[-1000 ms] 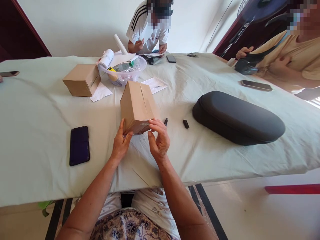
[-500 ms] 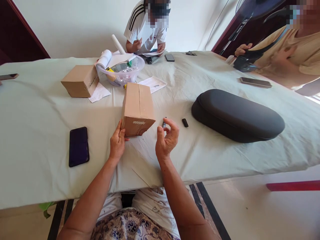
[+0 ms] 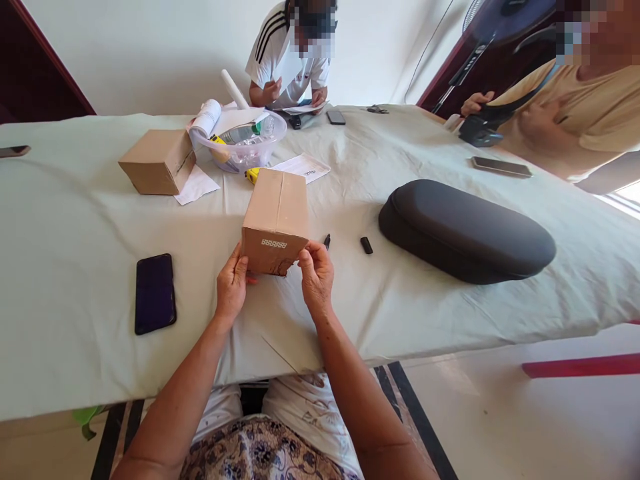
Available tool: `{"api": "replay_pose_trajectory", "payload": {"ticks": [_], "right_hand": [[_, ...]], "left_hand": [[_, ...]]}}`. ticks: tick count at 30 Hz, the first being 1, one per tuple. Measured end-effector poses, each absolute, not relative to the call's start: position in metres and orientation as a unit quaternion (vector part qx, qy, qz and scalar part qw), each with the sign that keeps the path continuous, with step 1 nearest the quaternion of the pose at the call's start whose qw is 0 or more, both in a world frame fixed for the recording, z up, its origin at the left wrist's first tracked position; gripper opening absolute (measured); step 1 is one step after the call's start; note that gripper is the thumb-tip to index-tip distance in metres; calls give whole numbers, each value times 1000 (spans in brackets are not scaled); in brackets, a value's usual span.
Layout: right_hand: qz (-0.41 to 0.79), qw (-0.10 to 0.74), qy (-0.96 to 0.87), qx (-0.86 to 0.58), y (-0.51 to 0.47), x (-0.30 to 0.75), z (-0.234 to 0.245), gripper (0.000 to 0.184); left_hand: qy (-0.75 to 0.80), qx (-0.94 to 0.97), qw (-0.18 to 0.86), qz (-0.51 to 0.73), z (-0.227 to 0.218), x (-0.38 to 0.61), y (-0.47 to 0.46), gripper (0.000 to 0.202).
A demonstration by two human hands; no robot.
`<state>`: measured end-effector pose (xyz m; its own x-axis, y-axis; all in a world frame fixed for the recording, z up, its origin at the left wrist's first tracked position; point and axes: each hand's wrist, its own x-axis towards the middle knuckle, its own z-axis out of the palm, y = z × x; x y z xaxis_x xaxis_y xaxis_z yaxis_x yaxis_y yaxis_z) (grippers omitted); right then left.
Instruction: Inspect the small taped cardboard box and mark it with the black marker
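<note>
A brown cardboard box (image 3: 279, 207) is in front of me, its near end marked with a pale printed pattern. My left hand (image 3: 232, 283) grips its lower left edge, thumb on the near side and fingers partly hidden beneath. At the right edge, my right hand (image 3: 317, 270) is closed on the box's near right corner between thumb and fingers. A dark pen or marker (image 3: 327, 241) lies just behind my right hand, mostly hidden by it. Farther right on the cloth rests a small black cap-like piece (image 3: 367, 245).
A dark phone (image 3: 155, 293) lies left, a long black case (image 3: 467, 230) right. Behind are another cardboard box (image 3: 157, 160), a clear basin (image 3: 273, 141) of bottles, a yellow tape measure (image 3: 253, 175) and papers (image 3: 307, 167). Two people are at the table's far side and right.
My right hand has moved left from beside the pen and taken hold of the box's right corner. The left hand keeps its grip. The view has shifted slightly.
</note>
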<state>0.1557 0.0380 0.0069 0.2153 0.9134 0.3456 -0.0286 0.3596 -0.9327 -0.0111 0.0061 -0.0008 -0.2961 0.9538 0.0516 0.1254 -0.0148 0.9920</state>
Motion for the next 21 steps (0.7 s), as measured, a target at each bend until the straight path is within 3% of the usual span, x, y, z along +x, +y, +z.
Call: {"api": "replay_pose_trajectory", "payload": {"ticks": [17, 19, 21], "right_hand": [[375, 531, -617, -443, 35, 150, -2, 33], [390, 536, -611, -432, 35, 150, -4, 39], [407, 545, -600, -421, 36, 149, -6, 59]], "left_hand": [[524, 339, 409, 666, -1, -17, 12, 60], [524, 347, 399, 668, 0, -17, 12, 60], [529, 352, 384, 670, 0, -18, 12, 62]]}}
